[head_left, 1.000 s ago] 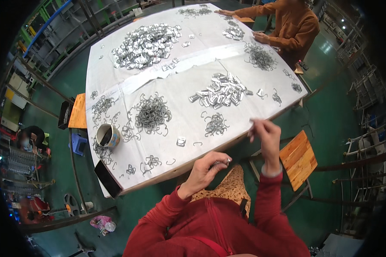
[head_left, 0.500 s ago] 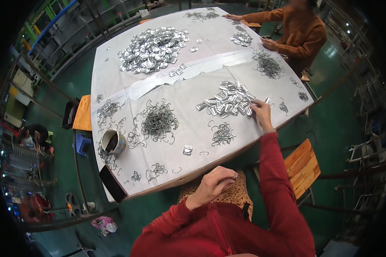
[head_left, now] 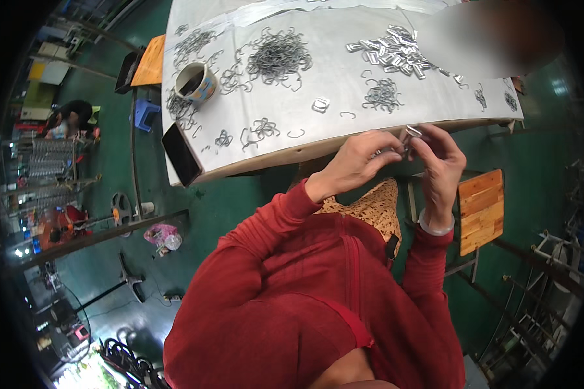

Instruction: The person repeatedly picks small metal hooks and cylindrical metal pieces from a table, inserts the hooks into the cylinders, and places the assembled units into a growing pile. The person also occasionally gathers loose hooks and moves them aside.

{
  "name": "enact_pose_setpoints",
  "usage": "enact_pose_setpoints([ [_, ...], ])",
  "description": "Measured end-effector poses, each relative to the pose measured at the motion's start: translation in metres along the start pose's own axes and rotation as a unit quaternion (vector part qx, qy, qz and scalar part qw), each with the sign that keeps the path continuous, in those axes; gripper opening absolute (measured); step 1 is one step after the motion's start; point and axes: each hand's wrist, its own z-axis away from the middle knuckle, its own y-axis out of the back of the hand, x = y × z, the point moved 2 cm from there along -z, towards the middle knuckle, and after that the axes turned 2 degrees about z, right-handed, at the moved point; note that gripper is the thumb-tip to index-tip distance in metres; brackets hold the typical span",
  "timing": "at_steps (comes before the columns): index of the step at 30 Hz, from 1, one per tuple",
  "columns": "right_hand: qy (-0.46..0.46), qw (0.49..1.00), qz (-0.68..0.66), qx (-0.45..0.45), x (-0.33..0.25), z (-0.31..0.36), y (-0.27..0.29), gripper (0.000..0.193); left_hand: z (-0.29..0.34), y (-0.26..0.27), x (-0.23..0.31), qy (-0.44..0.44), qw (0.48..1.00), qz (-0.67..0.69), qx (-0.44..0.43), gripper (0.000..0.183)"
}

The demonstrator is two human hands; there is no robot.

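Both of my hands are raised in front of the table's near edge, close together. My right hand [head_left: 441, 167] pinches a small silver metal buckle [head_left: 410, 133] between thumb and fingers. Beside it, the fingers of my left hand [head_left: 358, 161] are bent together; whatever they hold is too small and covered to make out. On the white-covered table [head_left: 344, 129] beyond lie a heap of silver buckles [head_left: 396, 55] and a small pile of bent wire hooks [head_left: 381, 96]. A lone buckle [head_left: 320, 104] and a single hook [head_left: 348, 115] lie nearer the edge.
A larger hook pile [head_left: 279, 57] lies further left. A patterned cup [head_left: 203, 91] with something dark inside and a dark phone [head_left: 182, 154] are at the left edge. A wooden stool [head_left: 481, 211] stands right of me. A blurred patch covers the far right.
My right hand has come back from the buckle heap to my left hand, bringing a buckle. My left hand has moved up and right. The view has tilted down toward my body.
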Motion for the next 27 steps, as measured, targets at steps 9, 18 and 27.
enact_pose_setpoints([
  [9,0.147,0.98,0.118,0.068,-0.012,0.017,-0.02,0.018,0.001,0.002,0.004,0.017,0.998,-0.036,0.04,0.016],
  [18,0.041,0.996,-0.01,0.084,-0.007,0.018,-0.01,0.02,-0.02,0.112,-0.068,0.137,0.956,-0.178,0.19,0.013],
  [27,0.019,1.0,0.002,0.022,-0.015,0.007,-0.008,0.019,-0.117,0.288,-0.136,0.15,0.86,-0.469,0.136,0.012],
])
